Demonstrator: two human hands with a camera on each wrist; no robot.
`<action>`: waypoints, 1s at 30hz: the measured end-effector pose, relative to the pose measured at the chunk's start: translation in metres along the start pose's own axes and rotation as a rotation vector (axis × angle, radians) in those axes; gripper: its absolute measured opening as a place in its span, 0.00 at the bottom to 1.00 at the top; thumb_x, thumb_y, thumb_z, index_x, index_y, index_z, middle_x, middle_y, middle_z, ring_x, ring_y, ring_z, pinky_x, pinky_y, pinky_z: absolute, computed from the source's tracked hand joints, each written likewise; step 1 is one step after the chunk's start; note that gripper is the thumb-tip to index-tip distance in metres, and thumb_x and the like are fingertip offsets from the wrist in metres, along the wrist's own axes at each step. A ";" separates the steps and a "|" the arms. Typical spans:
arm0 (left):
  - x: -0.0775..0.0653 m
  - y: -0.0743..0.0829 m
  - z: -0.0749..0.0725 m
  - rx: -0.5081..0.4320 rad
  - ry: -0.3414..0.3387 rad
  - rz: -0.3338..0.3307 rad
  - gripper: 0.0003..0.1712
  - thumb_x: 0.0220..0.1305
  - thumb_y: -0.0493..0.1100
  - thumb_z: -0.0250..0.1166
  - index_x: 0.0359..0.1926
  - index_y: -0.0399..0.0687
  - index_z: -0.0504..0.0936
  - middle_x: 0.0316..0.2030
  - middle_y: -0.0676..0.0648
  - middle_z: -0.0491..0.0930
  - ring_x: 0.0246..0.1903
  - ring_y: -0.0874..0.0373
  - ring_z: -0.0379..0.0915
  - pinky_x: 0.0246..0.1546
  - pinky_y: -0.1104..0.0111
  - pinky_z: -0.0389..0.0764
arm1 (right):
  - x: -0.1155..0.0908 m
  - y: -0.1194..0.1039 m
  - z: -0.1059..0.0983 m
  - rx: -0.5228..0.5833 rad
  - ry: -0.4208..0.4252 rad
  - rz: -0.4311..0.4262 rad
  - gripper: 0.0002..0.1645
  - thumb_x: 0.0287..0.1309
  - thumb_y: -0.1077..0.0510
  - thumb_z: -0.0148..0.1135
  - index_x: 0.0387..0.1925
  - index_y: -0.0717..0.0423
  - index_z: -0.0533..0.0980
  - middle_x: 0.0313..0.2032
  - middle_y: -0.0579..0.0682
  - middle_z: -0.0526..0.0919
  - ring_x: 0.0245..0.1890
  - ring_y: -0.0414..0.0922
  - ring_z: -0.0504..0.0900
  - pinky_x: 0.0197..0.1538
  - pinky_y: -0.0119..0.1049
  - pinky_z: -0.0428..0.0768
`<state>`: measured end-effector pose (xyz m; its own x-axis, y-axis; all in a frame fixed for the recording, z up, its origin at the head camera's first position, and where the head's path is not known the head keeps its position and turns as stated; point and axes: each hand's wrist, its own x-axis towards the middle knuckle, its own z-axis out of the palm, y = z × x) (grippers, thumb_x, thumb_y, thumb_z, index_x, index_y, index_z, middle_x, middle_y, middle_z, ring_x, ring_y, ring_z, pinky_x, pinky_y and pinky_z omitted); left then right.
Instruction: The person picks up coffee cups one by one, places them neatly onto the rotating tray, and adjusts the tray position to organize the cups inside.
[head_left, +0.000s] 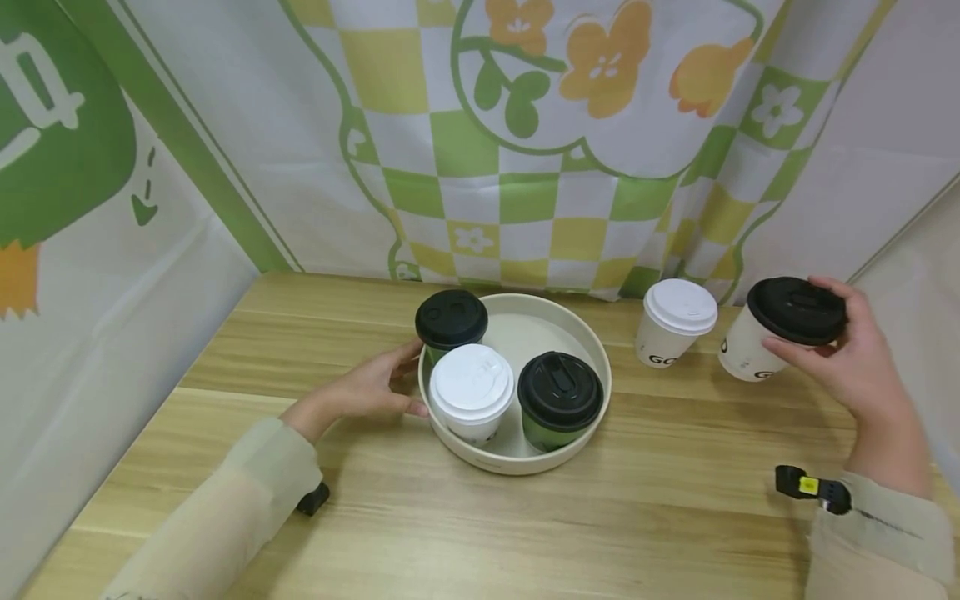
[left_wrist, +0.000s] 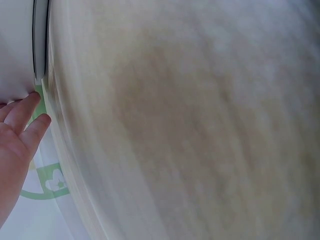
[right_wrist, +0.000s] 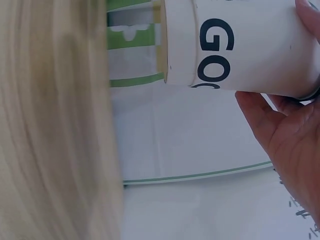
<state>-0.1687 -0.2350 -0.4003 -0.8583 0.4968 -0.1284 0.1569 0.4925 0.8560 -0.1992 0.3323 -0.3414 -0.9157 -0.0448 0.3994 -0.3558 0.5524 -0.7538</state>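
My right hand (head_left: 862, 358) grips a white paper coffee cup (head_left: 750, 346) near its black lid, thumb on the near side. In the right wrist view the cup's base is raised off the table. Left of it stands a smaller white-lidded paper cup (head_left: 677, 317). My left hand (head_left: 375, 383) touches the outer left side of a round cream tray (head_left: 517, 467), thumb and fingers spread. Inside the tray stand a black-lidded cup (head_left: 450, 321) at back left, a white-lidded cup (head_left: 472, 387) in front of it, and a green black-lidded cup (head_left: 561, 396) at right.
The wooden table (head_left: 600, 533) carries the tray and cups. A green-and-yellow checked curtain (head_left: 540, 200) hangs along its back edge. A white cloth wall (head_left: 187, 225) stands on the left.
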 end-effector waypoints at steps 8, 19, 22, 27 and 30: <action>-0.001 0.001 0.001 0.001 0.004 0.010 0.63 0.54 0.42 0.76 0.78 0.36 0.42 0.78 0.35 0.45 0.74 0.34 0.53 0.72 0.45 0.63 | -0.001 -0.014 -0.002 0.042 -0.014 -0.131 0.57 0.42 0.84 0.66 0.73 0.54 0.59 0.60 0.35 0.68 0.47 0.26 0.77 0.41 0.10 0.76; 0.000 -0.002 0.000 -0.010 0.002 0.018 0.63 0.53 0.42 0.77 0.78 0.38 0.43 0.78 0.36 0.46 0.74 0.35 0.53 0.72 0.44 0.63 | -0.002 -0.033 0.000 0.454 -0.160 -0.300 0.56 0.36 0.91 0.60 0.71 0.68 0.58 0.62 0.50 0.73 0.55 0.36 0.79 0.51 0.17 0.80; 0.000 -0.003 0.000 -0.017 -0.001 0.021 0.63 0.53 0.42 0.77 0.78 0.38 0.43 0.78 0.36 0.46 0.74 0.35 0.53 0.72 0.44 0.63 | -0.001 -0.037 0.003 0.511 -0.189 -0.314 0.56 0.36 0.92 0.61 0.71 0.69 0.58 0.61 0.51 0.74 0.56 0.38 0.79 0.52 0.18 0.80; 0.001 -0.003 0.000 -0.022 -0.003 0.019 0.63 0.53 0.42 0.77 0.78 0.38 0.43 0.78 0.36 0.46 0.74 0.34 0.53 0.72 0.44 0.62 | -0.001 -0.044 0.010 0.564 -0.217 -0.314 0.56 0.35 0.92 0.61 0.70 0.71 0.58 0.60 0.52 0.75 0.55 0.38 0.80 0.51 0.20 0.81; 0.001 -0.002 0.000 -0.018 0.001 0.013 0.63 0.53 0.42 0.77 0.78 0.38 0.43 0.78 0.35 0.46 0.74 0.34 0.53 0.72 0.44 0.62 | -0.001 -0.047 0.014 0.585 -0.234 -0.313 0.56 0.35 0.92 0.61 0.70 0.71 0.58 0.60 0.53 0.75 0.55 0.39 0.81 0.51 0.20 0.82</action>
<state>-0.1697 -0.2359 -0.4023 -0.8567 0.5025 -0.1164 0.1597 0.4730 0.8664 -0.1838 0.2950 -0.3136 -0.7465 -0.3431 0.5702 -0.5911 -0.0516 -0.8050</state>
